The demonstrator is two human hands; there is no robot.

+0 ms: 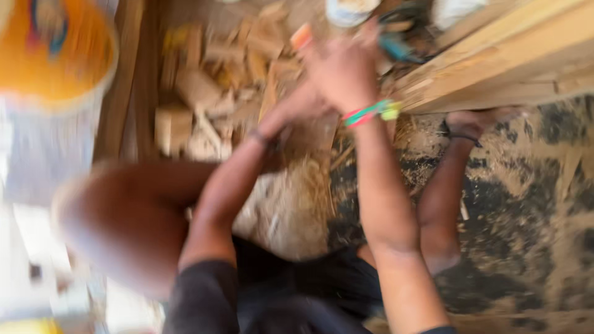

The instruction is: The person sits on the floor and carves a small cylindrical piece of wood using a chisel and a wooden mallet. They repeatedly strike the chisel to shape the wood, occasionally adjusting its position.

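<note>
Whole frame is motion-blurred, detail is soft.

Far left: orange round container (52, 49) with a blue mark on it, pale sheet-like material below it. Print unreadable.

Left of centre: dark wooden plank (120, 93) running top to bottom. Past it, a heap of pale offcut wood blocks (198, 105), rough-sawn, mixed short rectangles, lying in no common direction.

Centre: left hand (291, 114), dark band on the wrist, reaching forward over the block pile and sawdust. Grip state: can't tell, fingers smeared by blur.

Right hand (340, 71) raised just beside it, slightly further out, green-pink-yellow wristband (371, 113). A small orange piece (301, 36) sits at its fingertips, a short stub angled up and left. Whether the fingers are closed on it or only touching: can't tell. Teal object (393, 44) just right of the hand, shape unclear.

Below the hands: heap of light sawdust and shavings (291, 204), fibrous.

Right: stack of long pale timber boards (495, 59), long axis rising toward upper right, planed faces, grain visible. A bare foot (470, 120) rests at the stack's lower edge. Floor (544, 204) is dark, patched with sawdust.
</note>
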